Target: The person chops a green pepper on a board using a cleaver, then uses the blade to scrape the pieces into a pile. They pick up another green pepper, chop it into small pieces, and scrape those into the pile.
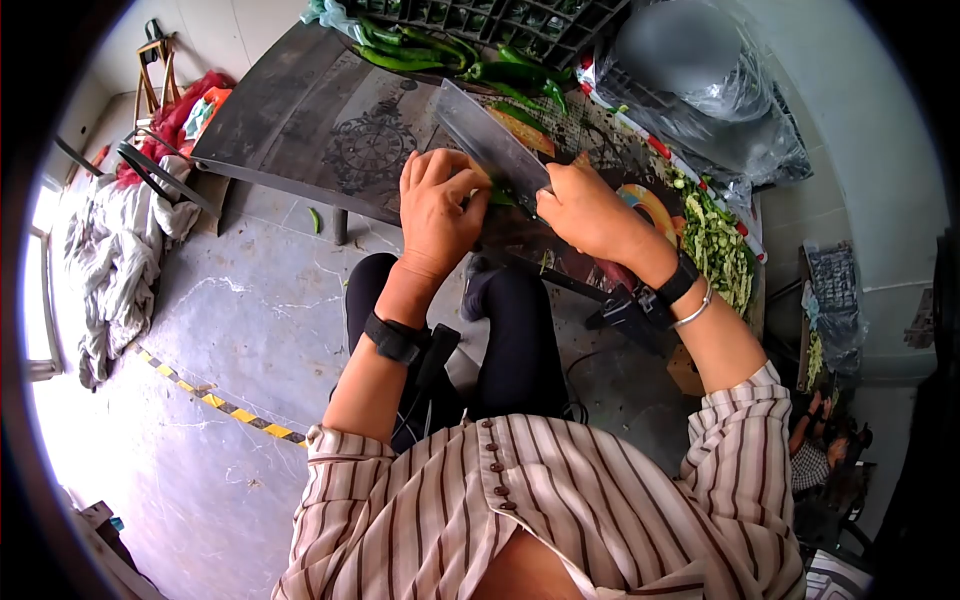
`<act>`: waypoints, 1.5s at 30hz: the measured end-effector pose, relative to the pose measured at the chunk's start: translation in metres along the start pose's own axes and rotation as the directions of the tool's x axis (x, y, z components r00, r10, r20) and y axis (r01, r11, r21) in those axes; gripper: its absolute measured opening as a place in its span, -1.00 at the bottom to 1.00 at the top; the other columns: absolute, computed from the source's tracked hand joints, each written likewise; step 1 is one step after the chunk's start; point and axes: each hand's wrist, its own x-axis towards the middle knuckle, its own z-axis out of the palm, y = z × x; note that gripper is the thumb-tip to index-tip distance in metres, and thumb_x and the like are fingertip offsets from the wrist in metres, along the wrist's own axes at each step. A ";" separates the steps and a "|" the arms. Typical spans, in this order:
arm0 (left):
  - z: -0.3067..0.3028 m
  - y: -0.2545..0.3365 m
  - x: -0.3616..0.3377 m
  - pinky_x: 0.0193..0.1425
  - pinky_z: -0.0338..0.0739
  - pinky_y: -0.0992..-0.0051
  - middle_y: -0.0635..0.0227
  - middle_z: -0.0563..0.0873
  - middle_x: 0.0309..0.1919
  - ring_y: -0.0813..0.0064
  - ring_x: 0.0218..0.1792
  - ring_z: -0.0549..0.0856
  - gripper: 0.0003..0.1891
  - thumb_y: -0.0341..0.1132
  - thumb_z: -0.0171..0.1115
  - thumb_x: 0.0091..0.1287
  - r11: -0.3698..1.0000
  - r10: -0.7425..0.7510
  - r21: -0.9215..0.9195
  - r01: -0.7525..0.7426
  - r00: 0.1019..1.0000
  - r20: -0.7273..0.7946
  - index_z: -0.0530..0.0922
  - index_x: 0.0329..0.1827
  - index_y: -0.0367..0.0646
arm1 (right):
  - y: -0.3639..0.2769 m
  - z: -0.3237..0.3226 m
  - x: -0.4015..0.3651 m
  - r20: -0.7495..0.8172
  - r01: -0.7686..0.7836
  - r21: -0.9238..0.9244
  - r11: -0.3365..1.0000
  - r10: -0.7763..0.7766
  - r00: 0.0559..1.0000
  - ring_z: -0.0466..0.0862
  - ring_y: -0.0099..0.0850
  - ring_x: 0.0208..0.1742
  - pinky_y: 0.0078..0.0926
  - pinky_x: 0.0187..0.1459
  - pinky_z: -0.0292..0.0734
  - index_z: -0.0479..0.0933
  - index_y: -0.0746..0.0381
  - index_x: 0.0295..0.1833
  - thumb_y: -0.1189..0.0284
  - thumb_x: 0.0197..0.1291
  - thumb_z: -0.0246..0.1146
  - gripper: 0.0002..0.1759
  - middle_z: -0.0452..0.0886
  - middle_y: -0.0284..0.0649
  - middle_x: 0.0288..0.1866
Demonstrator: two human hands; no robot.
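Observation:
In the head view my right hand (600, 218) is wrapped round the handle of a cleaver (488, 132), its broad blade pointing up and to the left. My left hand (440, 205) sits just left of the blade, fingers curled down on a green chili pepper (499, 197). Only a small green part of that pepper shows; my fingers and the blade hide the rest. Beyond the blade, whole long green peppers (405, 52) lie in a pile on the dark table (290, 110). Sliced green pieces (715, 245) are heaped to the right of my right hand.
A black plastic crate (500, 22) stands at the table's far side. Clear plastic bags (745, 120) cover the right side, behind a red and white strip. Cloth (120, 250) lies on the floor at left. Another person (815, 450) is at the far right.

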 end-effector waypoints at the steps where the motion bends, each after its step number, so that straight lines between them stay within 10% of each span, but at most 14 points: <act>1: 0.000 0.000 0.000 0.35 0.26 0.10 0.47 0.59 -0.23 0.31 -0.04 0.55 -0.92 -0.42 0.35 -0.01 1.000 0.000 -0.001 0.000 1.000 0.003 0.65 -0.45 -0.04 | 0.001 0.000 0.001 0.000 -0.003 0.002 1.000 0.003 1.000 0.62 0.15 -0.28 -0.07 -0.21 0.52 0.47 0.50 -0.36 0.41 0.13 0.13 -0.71 0.56 0.27 -0.41; 8: -0.001 0.001 0.001 0.18 0.36 0.26 0.42 0.58 -0.26 0.26 -0.10 0.53 -0.88 -0.44 0.37 -0.05 1.000 0.027 0.013 -0.027 1.000 -0.016 0.66 -0.42 -0.07 | -0.010 -0.013 0.010 0.186 -0.100 -0.050 0.994 0.108 0.977 0.62 0.15 -0.25 -0.07 -0.18 0.52 0.49 0.51 -0.35 0.42 0.14 0.12 -0.71 0.57 0.29 -0.38; 14: -0.002 0.001 0.001 0.19 0.36 0.25 0.42 0.59 -0.26 0.27 -0.10 0.54 -0.89 -0.43 0.38 -0.05 1.000 0.016 0.027 -0.016 1.000 -0.010 0.66 -0.43 -0.07 | 0.000 0.015 0.027 0.037 -0.093 0.141 0.986 0.089 0.995 0.61 0.17 -0.27 -0.06 -0.20 0.50 0.48 0.51 -0.37 0.40 0.16 0.09 -0.69 0.56 0.29 -0.41; 16: 0.001 0.001 0.000 0.19 0.36 0.25 0.42 0.59 -0.26 0.27 -0.10 0.54 -0.89 -0.42 0.38 -0.06 0.999 0.043 0.030 -0.042 0.999 -0.028 0.66 -0.43 -0.08 | 0.010 0.022 0.031 0.003 -0.035 0.122 0.992 0.035 0.999 0.52 -0.36 -0.75 -0.37 -0.63 0.47 0.36 0.43 -0.32 0.38 0.24 0.06 -0.73 0.49 -0.10 -0.66; 21: 0.001 0.002 0.001 0.12 0.39 0.30 0.41 0.58 -0.28 0.27 -0.12 0.54 -0.90 -0.42 0.39 -0.06 1.000 0.017 0.020 -0.017 0.999 -0.042 0.67 -0.45 -0.09 | 0.019 0.012 0.027 -0.023 -0.066 0.159 0.985 0.071 0.997 0.49 -0.42 -0.76 -0.39 -0.65 0.44 0.42 0.46 -0.15 0.42 0.21 0.05 -0.72 0.50 -0.15 -0.65; 22: -0.001 0.002 0.000 0.09 0.40 0.31 0.41 0.58 -0.28 0.27 -0.12 0.54 -0.90 -0.43 0.40 -0.05 1.000 0.012 0.004 -0.012 1.000 -0.025 0.67 -0.45 -0.09 | 0.020 0.010 0.024 -0.017 -0.066 0.165 0.984 0.070 0.997 0.49 -0.42 -0.76 -0.39 -0.65 0.44 0.42 0.46 -0.15 0.42 0.21 0.05 -0.72 0.50 -0.15 -0.65; 24: -0.001 0.001 0.000 0.06 0.40 0.32 0.41 0.58 -0.28 0.27 -0.13 0.54 -0.90 -0.43 0.40 -0.06 1.000 0.025 0.018 -0.024 0.999 -0.032 0.67 -0.45 -0.09 | 0.009 -0.002 0.014 -0.042 -0.066 0.045 0.997 0.068 0.997 0.61 0.21 -0.18 -0.05 -0.05 0.52 0.51 0.47 -0.32 0.34 0.12 0.08 -0.67 0.58 0.30 -0.35; 38: 0.001 0.002 0.000 0.32 0.31 0.13 0.46 0.58 -0.26 0.30 -0.07 0.55 -0.92 -0.44 0.36 -0.04 0.999 -0.031 -0.009 0.031 1.000 0.005 0.64 -0.48 -0.04 | 0.003 -0.005 0.012 0.222 -0.196 0.107 0.975 0.169 0.960 0.54 -0.18 -0.77 -0.16 -0.30 0.55 0.42 0.51 -0.38 0.40 0.19 0.05 -0.68 0.54 0.09 -0.62; 42: -0.001 0.003 0.004 0.03 0.41 0.34 0.42 0.59 -0.27 0.28 -0.15 0.54 -0.89 -0.45 0.38 -0.06 0.999 0.020 0.032 -0.019 0.999 -0.030 0.65 -0.45 -0.08 | -0.010 0.007 0.028 0.160 -0.191 0.224 0.956 0.157 0.974 0.63 -0.17 -0.62 -0.19 -0.28 0.54 0.46 0.49 -0.36 0.42 0.18 0.04 -0.71 0.59 0.10 -0.54; 45: -0.001 0.001 0.001 0.06 0.40 0.31 0.41 0.58 -0.27 0.28 -0.14 0.54 -0.90 -0.45 0.38 -0.08 0.999 0.041 0.020 -0.040 0.999 -0.022 0.66 -0.47 -0.09 | -0.013 0.011 0.033 0.070 0.057 -0.030 0.998 -0.054 0.996 0.69 -0.15 -0.43 -0.18 -0.26 0.54 0.52 0.45 -0.32 0.43 0.15 0.06 -0.74 0.62 0.13 -0.44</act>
